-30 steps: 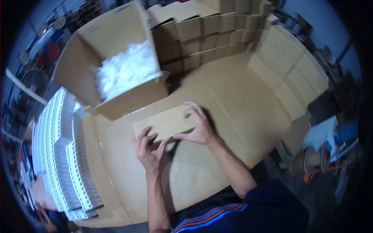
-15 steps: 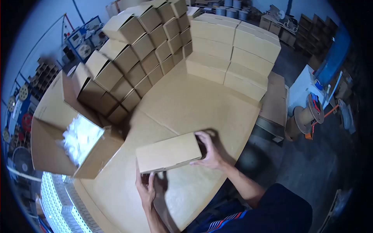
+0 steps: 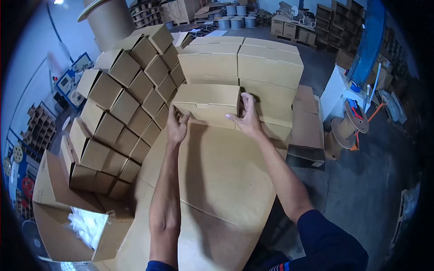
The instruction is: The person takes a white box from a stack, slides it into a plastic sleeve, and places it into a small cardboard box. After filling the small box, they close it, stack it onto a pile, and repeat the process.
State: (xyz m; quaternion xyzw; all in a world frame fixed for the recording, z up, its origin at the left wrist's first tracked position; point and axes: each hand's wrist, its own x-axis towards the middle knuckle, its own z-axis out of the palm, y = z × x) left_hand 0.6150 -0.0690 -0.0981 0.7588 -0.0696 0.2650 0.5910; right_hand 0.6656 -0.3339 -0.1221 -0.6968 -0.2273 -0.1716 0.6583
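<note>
Both arms reach forward over the cardboard-covered table [image 3: 226,180]. A closed brown cardboard box [image 3: 208,100] is held between my hands at the far end of the table. My left hand [image 3: 177,126] grips its lower left edge. My right hand [image 3: 246,117] clasps its right end, fingers spread on the side. The box sits against the stack of larger closed cartons [image 3: 266,67] behind it, in front of their lower rows.
A slanted wall of small closed boxes [image 3: 122,104] runs along the left. An open carton [image 3: 68,221] with white plastic bags [image 3: 88,226] stands at lower left. Flat cardboard [image 3: 307,126], a cable spool [image 3: 352,119] and bare concrete floor lie to the right.
The box went from the near part of the table forward to the stacked cartons at the far end. Both arms stretched out with it, and the view swung up.
</note>
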